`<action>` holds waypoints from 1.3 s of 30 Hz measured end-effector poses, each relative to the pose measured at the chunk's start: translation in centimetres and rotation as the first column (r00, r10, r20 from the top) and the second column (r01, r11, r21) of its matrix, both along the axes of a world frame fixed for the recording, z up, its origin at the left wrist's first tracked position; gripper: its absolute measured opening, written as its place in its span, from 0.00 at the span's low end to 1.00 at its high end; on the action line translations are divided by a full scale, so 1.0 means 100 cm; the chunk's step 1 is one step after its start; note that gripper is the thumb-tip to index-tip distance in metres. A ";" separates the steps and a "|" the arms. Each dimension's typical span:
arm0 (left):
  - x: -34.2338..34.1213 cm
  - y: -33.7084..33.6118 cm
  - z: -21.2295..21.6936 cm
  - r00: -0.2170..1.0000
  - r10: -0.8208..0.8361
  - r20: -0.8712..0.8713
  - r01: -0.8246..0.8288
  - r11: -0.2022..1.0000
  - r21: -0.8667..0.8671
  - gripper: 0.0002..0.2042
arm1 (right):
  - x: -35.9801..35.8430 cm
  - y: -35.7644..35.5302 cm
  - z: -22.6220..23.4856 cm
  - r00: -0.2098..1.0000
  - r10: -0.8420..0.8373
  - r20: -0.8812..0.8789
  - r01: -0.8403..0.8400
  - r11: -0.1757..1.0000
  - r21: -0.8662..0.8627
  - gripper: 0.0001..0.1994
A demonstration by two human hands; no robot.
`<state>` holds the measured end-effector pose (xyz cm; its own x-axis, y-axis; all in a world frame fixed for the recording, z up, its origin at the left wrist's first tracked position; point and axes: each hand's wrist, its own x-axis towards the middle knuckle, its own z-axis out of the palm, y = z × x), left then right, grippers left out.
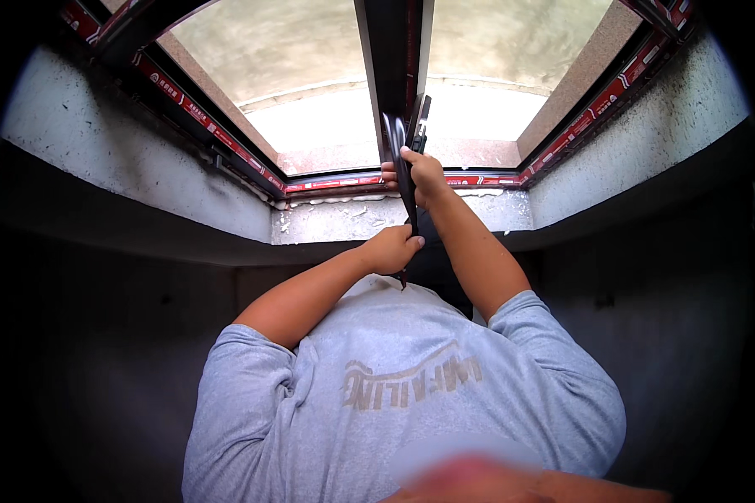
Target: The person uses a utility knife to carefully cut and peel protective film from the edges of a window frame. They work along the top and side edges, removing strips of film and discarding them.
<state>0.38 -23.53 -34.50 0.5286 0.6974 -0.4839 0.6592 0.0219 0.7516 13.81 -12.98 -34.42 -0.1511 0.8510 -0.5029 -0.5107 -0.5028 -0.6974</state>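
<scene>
Black rubber strip (404, 180) runs near-to-far along the dark centre window post (392, 59), long axis upright in view. Right hand (424, 174) grips it farther up by the post; left hand (392, 249) is clenched around its near end, closer to the body.

The strip (401, 159) runs down in front of the window's middle post (392, 59), above the sill (327, 220). The right hand (424, 174) grips it higher up, the left hand (392, 249) lower, nearer the person's chest.
</scene>
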 end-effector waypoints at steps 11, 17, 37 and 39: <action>-0.023 0.005 0.010 0.873 0.343 0.347 -0.174 0.883 -0.436 0.17 | 0.145 -0.128 -0.062 0.893 -0.052 0.447 -0.001 0.993 0.118 0.11; -0.081 0.039 -0.039 0.820 0.491 0.295 -0.455 0.871 -0.184 0.17 | 0.239 -0.207 -0.112 0.815 -0.059 0.576 0.079 0.997 -0.010 0.09; -0.157 -0.019 -0.108 0.916 0.401 -0.017 -0.401 0.916 0.007 0.18 | 0.486 -0.415 -0.198 0.211 0.210 0.955 0.746 0.597 -0.296 0.14; -0.155 -0.018 -0.093 0.908 0.418 -0.007 -0.418 0.908 -0.036 0.17 | 0.517 -0.461 -0.138 0.030 0.142 0.989 0.876 0.473 -0.095 0.20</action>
<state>-15.10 -25.34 -43.82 0.1926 0.8370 -0.5122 0.5835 0.3220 0.7456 65.52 -59.12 -48.24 0.9830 -0.0558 -0.1750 -0.1198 -0.9169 -0.3807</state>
